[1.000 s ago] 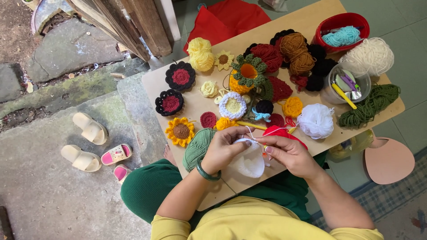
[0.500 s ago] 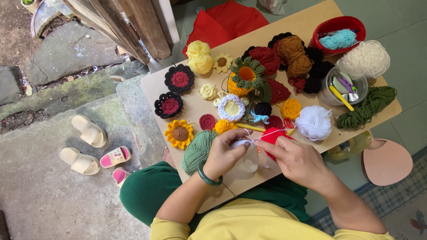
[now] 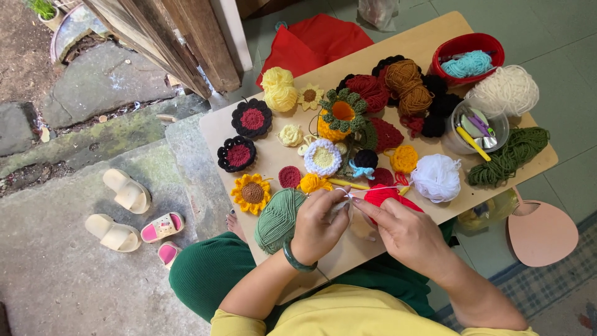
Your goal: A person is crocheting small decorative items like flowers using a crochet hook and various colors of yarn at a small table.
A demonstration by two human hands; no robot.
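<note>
My left hand [image 3: 320, 221], with a green bangle on the wrist, is closed around a small white crochet piece [image 3: 340, 205] above the near edge of the wooden table [image 3: 429, 46]. My right hand [image 3: 404, 233] meets it fingertip to fingertip and pinches the white thread [image 3: 379, 189] that runs to a fluffy white yarn ball [image 3: 437, 177]. A red crochet piece [image 3: 380, 195] lies partly under my right hand. A green yarn ball [image 3: 278, 219] sits just left of my left hand. Most of the white piece is hidden by my fingers.
The table holds several crochet flowers, a sunflower [image 3: 252, 193], yellow, brown and dark green yarn, a red bowl [image 3: 467, 45] with blue yarn and a clear tub [image 3: 476, 127] of tools. A pink fan [image 3: 542, 233] lies at right. Sandals [image 3: 126, 190] stand on the concrete floor.
My hands have drawn closer together and folded over the white piece, which showed plainly between them before. The view has shifted slightly.
</note>
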